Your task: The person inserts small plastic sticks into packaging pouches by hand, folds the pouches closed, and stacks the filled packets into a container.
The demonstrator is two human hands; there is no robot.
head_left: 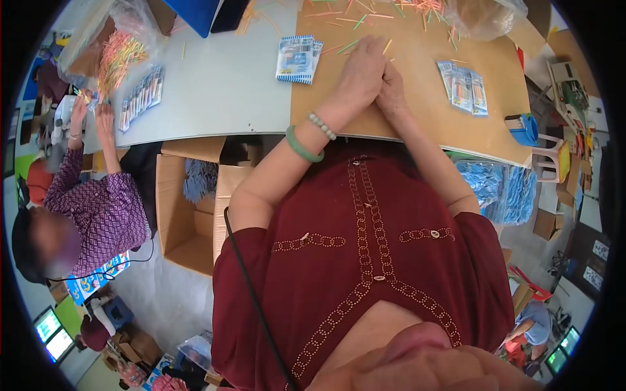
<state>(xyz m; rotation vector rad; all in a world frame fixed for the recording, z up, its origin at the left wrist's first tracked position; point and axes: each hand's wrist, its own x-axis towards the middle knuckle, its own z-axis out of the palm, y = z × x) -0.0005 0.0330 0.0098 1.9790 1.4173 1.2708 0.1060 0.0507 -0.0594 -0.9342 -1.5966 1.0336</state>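
Note:
On the tan board, my left hand (362, 70) rests against my right hand (390, 90), fingers folded and pressed together. My left wrist has a green bangle and a bead bracelet. Thin coloured sticks lie around my fingertips, including a yellow stick (387, 47) just beyond them; whether it is gripped cannot be told. Whatever is between my palms is hidden. Left of my hands lies a small stack of blue-and-white packets (295, 60). To the right are a few clear-fronted packets (462, 91) with coloured sticks showing inside.
Loose sticks (358, 21) and a clear plastic bag (482, 16) lie at the far edge. A co-worker (107, 215) sits at left by a bag of sticks (120, 55) and a packet row (142, 98). Below the table stand an open carton (186, 244) and a bin of blue wrappers (499, 186).

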